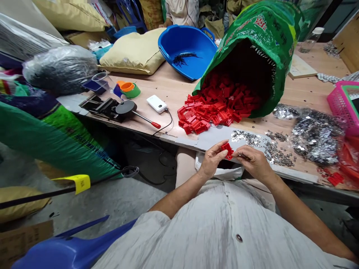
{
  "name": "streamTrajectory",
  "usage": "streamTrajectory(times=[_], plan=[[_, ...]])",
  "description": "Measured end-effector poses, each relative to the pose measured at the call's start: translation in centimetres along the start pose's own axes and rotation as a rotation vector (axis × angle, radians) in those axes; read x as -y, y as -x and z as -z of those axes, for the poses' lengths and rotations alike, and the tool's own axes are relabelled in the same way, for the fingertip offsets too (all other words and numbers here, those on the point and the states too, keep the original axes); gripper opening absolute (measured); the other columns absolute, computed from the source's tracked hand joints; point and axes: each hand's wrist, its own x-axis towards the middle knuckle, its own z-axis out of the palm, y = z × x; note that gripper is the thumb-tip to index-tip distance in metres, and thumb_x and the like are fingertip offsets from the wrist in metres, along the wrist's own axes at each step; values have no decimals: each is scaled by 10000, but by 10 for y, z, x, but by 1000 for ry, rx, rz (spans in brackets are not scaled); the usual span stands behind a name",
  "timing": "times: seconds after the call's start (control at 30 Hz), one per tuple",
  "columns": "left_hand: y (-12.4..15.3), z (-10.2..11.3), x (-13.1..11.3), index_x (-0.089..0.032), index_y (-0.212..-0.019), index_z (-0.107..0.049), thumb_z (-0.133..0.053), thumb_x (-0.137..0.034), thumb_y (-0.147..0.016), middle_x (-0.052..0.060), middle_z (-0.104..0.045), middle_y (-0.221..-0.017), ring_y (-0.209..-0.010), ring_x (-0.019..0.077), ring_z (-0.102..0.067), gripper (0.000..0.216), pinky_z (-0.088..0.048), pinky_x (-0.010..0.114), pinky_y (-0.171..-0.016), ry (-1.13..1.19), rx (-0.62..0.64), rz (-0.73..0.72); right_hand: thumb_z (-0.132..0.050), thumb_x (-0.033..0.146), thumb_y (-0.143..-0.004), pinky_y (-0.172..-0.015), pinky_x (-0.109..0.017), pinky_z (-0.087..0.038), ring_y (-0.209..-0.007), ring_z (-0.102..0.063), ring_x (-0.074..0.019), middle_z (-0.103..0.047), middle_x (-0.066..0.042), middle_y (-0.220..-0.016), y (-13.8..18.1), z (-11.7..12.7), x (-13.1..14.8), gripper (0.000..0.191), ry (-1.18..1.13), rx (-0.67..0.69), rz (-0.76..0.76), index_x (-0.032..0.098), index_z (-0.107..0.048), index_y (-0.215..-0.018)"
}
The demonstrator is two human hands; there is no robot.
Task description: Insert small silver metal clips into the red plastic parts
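Note:
My left hand (211, 161) pinches a small red plastic piece (227, 149) in front of my lap, just below the table edge. My right hand (252, 160) is closed beside it, with its fingertips pressed against the same piece; whether it holds a small metal part too I cannot make out. A heap of the same red pieces (213, 108) spills from a tipped green woven sack (260, 45) on the wooden table (174, 89). Small shiny metal parts (269, 145) lie scattered right behind my hands.
A blue basin (179, 41), a white power bank (157, 104) with its cable, a black hand press (112, 109) and coloured tape rolls (129, 89) sit at the left. Bags of metal parts (314, 134) and a pink basket (343, 106) stand at the right. Another person sits behind the basin.

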Motion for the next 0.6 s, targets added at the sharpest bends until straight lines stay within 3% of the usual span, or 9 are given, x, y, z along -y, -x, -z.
streamTrajectory(times=[0.23,0.6], plan=[[1,0,0,-224,-1206,-680,-765,-298,-775,47,-714,-1041,-910,156,-632,446,-472,291,-877,-6,42,16,-621,308,-911,-706,-332,-540,-794,-656,-181,-693,-47,-865,4,1,-4,113,-118,24,-18,249,-718,-905],[1,-1,2,-220,-1211,-681,-760,-279,-783,42,-714,-984,-898,155,-631,439,-480,288,-870,-18,60,23,-666,402,-865,-615,-307,-478,-679,-601,-166,-691,-36,-831,9,1,-13,165,-141,76,-167,243,-710,-878]])
